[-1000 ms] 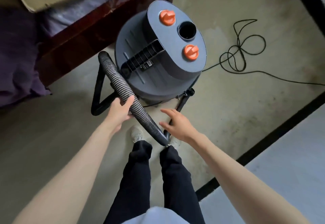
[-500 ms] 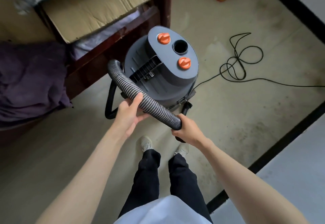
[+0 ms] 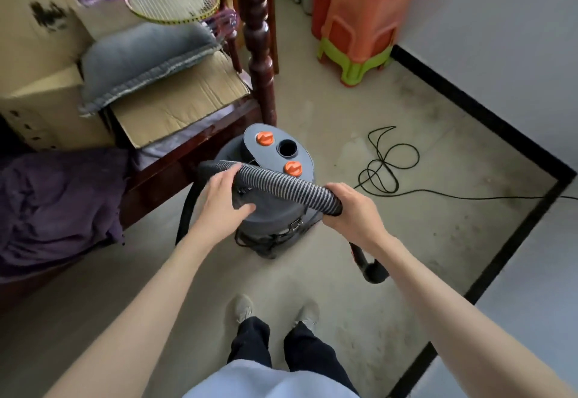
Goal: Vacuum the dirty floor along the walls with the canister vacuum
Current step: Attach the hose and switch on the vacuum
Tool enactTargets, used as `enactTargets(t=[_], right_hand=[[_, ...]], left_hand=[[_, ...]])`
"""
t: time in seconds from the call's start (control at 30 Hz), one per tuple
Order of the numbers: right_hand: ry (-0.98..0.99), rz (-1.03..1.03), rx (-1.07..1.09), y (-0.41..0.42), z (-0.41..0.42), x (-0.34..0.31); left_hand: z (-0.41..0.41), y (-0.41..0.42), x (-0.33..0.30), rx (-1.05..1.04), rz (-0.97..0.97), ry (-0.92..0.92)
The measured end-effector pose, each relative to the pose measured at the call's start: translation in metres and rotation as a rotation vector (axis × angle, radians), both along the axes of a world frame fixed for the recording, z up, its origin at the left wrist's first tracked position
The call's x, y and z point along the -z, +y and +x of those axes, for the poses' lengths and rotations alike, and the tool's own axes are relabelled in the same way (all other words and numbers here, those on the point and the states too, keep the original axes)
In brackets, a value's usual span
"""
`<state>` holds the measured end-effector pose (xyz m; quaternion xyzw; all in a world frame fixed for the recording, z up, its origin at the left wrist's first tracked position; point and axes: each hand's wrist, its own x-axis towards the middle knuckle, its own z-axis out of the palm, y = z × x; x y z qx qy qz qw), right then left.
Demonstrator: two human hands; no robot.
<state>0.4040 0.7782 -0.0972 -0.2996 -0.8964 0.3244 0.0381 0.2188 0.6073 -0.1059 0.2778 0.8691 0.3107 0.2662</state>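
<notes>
The ribbed hose is now lifted clear of the floor and stretched nearly level across the top of the canister vacuum, where a second ago it drooped down toward the shoes. That suggests the person is readying the hose for use rather than cleaning yet; no floor has visibly been vacuumed.

The left hand has its grip curled round the hose near the bend on the left, fingers over the top and thumb beneath. The right hand has its grip wrapped round the hose at its right end, where half a second ago it held lower and nearer the body. Below that hand a dark tube end hangs near the floor; whether it joins the hose behind the hand I cannot tell.

The canister stands on the dirty floor just beside the wooden bed frame, with its open port between two orange knobs. The power cord lies in loose loops to the right, near the black skirting line along the far wall.

The view has also tilted up compared with earlier: stacked stools in the far corner and a racket on the boxes now show.
</notes>
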Motion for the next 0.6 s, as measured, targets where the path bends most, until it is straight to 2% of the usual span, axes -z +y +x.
enactTargets(t=[0.1,0.17,0.27,0.37,0.5,0.6], right_hand=[[0.018,0.06,-0.069,0.016,-0.002,-0.037],[0.016,0.12,-0.105,0.028,-0.001,-0.061],[0.022,0.275,-0.109,0.04,-0.003,-0.085],[0.095,0.407,-0.003,0.048,-0.007,-0.094],[0.198,0.424,0.162,0.055,-0.013,-0.093],[0.204,0.37,0.252,0.057,-0.018,-0.088]], left_hand=[[-0.007,0.018,-0.019,0.235,-0.141,0.405],[-0.014,0.031,-0.034,0.304,-0.105,0.531],[-0.027,0.038,-0.057,0.304,-0.02,0.419],[-0.034,0.036,-0.078,0.29,0.112,0.394],[-0.031,0.035,-0.109,0.266,0.284,0.444],[-0.022,0.034,-0.129,0.281,0.311,0.49]])
